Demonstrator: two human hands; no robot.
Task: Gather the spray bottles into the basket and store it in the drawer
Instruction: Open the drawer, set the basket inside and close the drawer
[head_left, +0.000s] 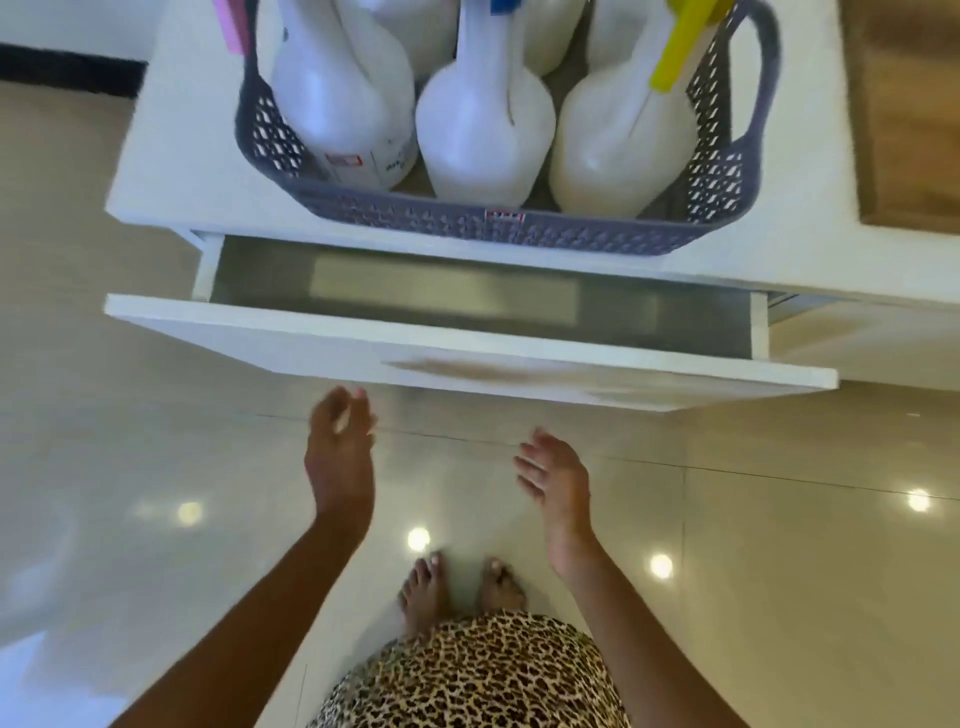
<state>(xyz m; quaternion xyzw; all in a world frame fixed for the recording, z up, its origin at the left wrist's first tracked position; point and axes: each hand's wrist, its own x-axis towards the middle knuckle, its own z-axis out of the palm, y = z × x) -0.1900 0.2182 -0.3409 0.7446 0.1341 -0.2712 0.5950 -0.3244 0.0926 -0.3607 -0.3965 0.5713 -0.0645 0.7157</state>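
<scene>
1. White flat-topped cabinet (171, 171) fills the upper view.
2. White drawer (311, 338) stands partly pulled out beneath it, grey floor exposed.
3. Grey perforated plastic basket (467, 226) sits at the cabinet's front edge.
4. White plastic spray bottles (483, 135) stand upright inside the basket.
5. The left hand (340, 462) and the right hand (558, 478) hang before the drawer front, fingers relaxed, holding nothing.

Bright, even indoor light. Glossy floor (779, 519) carries 4 round glare spots, beside and below both hands. Left hand (340, 457) smeared by motion blur; right hand (558, 483) somewhat sharper. Drawer (311, 332) front above the hands soft, streaked. Straight edges bow toward frame borders. Shadows faint; drawer interior dim grey.
</scene>
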